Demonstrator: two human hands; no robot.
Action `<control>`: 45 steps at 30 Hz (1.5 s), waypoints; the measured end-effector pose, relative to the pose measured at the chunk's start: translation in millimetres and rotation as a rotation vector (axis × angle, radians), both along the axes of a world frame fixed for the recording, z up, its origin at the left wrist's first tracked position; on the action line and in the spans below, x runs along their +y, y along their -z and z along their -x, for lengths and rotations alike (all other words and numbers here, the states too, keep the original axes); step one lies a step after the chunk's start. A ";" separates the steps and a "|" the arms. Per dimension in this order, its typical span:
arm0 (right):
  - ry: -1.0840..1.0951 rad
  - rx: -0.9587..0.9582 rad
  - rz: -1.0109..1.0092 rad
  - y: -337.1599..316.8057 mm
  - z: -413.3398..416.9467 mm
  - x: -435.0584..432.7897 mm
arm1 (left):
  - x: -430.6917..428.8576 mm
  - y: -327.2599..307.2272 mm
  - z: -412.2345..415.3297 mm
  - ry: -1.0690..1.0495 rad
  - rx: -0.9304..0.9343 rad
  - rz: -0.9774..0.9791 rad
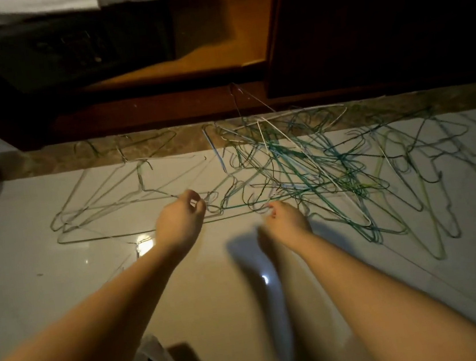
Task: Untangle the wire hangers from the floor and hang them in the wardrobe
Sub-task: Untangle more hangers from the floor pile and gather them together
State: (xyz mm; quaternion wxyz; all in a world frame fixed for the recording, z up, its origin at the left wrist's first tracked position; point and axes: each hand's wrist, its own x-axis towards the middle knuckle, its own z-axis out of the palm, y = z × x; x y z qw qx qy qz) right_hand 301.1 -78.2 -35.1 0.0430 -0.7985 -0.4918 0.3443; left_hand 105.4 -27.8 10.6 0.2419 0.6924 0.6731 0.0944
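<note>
Head camera looks straight down at glossy floor tiles (64,291), with both bare arms stretched out low. Left hand (180,217) sits knuckles-up, fingers curled in. Its grip is pinching a thin wire at the right-hand tip of the pale hangers (107,202), a loose, flat group lying on the tile to the left. Right hand (285,219) is down at the near edge of the tangle of wire hangers (304,166), fingertips pointing into the wires. It's smeared with blur, so I can't tell whether that grip has a wire or is only touching. The tangle itself is green, teal and white wires, criss-crossed thick on the floor, spreading right and running back over the brown stone strip (151,144). One wire pokes up against the base of the wardrobe (212,33), which stands open just behind, wooden bottom showing. Inside on the left is a dark box (73,44) with folded white towels (44,3) on top.
</note>
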 end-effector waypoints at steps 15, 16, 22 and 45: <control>-0.514 -0.316 -0.032 43.7 -12.8 52.2 | 1.8 36.7 -2.1 0.060 -0.206 0.120; -0.459 -0.243 -0.079 38.4 -13.1 51.6 | -0.3 37.3 -2.3 0.063 -0.210 0.137; -0.046 -0.104 -0.572 -31.7 -33.8 61.3 | 4.2 13.0 -17.1 0.152 -0.267 0.154; 0.163 0.131 -0.731 -115.2 31.9 18.2 | -2.3 -41.6 -10.1 0.406 -0.080 0.037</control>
